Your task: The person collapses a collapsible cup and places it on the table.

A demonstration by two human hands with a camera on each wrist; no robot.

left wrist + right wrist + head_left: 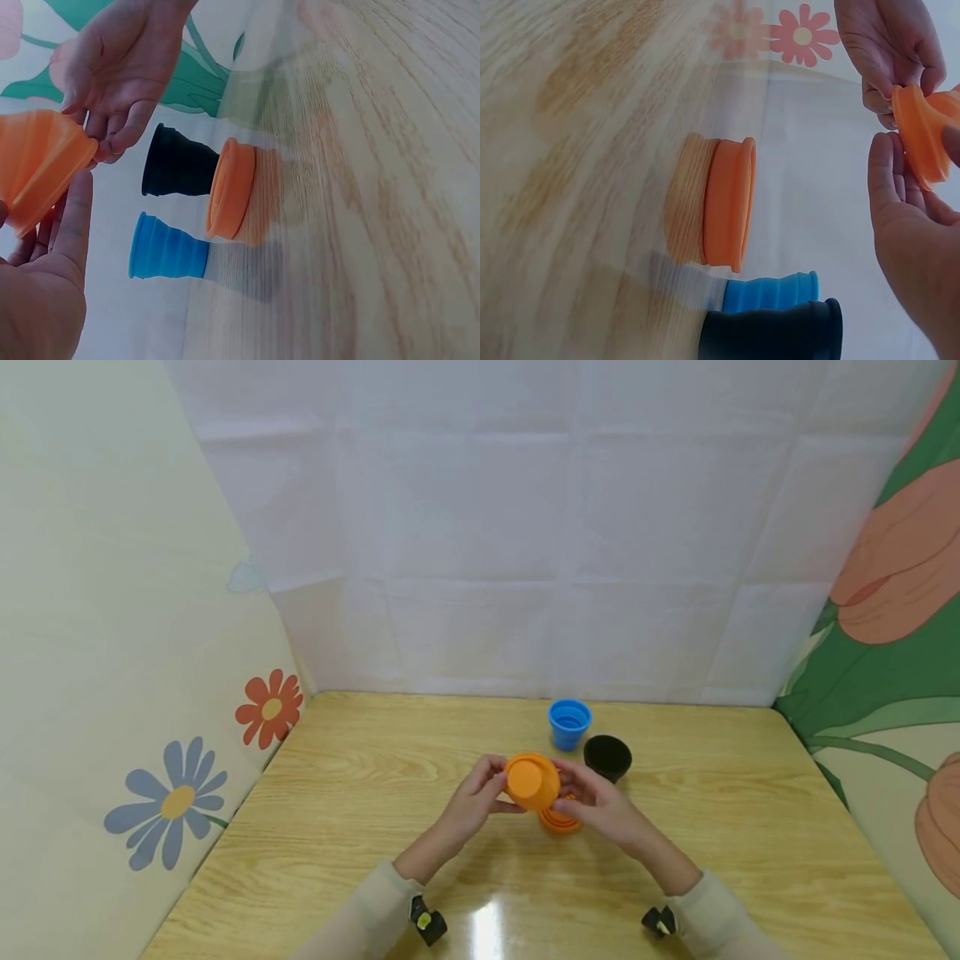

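Observation:
Both hands hold one orange collapsible cup [531,782] above the table, its base turned up toward the head camera. The left hand [475,795] grips the cup's left side between thumb and fingers. On the opposite side, the right hand [600,804] holds its rim, thumb nearest me. Seen from the left wrist, the raised cup [41,161] is partly folded, its wall bulging unevenly. Beneath the hands a second orange collapsible cup [729,204] lies flattened on the table, partly hidden in the head view by the raised one.
A blue collapsible cup [570,724] stands extended and upright toward the back of the wooden table [360,760]. Close to the right hand, a black cup [607,757] also stands upright. A white cloth [465,527] hangs behind the table, with flower-printed sheets at both sides.

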